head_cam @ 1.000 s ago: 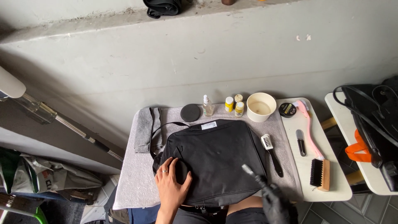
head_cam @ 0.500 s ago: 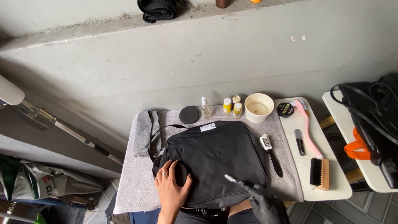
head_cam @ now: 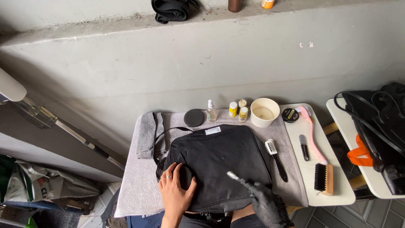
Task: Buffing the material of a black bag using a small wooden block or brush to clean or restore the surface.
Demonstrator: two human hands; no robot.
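While your right hand works the bag, read the points below from the fingers outward.

Right fingers: your gloved right hand is closed around the handle of a small brush; the fingers are wrapped tight, not spread.
Left fingers: your bare left hand lies flat on the black bag, fingers slightly spread, pressing it down at the 7 o'clock corner.
Change: the brush tip has travelled from 3 o'clock toward the bag's centre and lower over the last second; your left hand has not shifted. Judge this as a stroke in progress across the front panel.
Bag position: centre of the grey towel, strap looped out at 10 o'clock.
Edge, 12 o'clock: round black pad, spray bottle, small yellow jars and a cream bowl stand just beside the bag's top edge. Keep strokes short of them.
Edge, 3 o'clock: a black-handled brush lies just beside the bag.
Side table: a pink brush and a wooden brush lie well apart from the bag.
Open room: bare towel at 9 o'clock, between bag and table edge.
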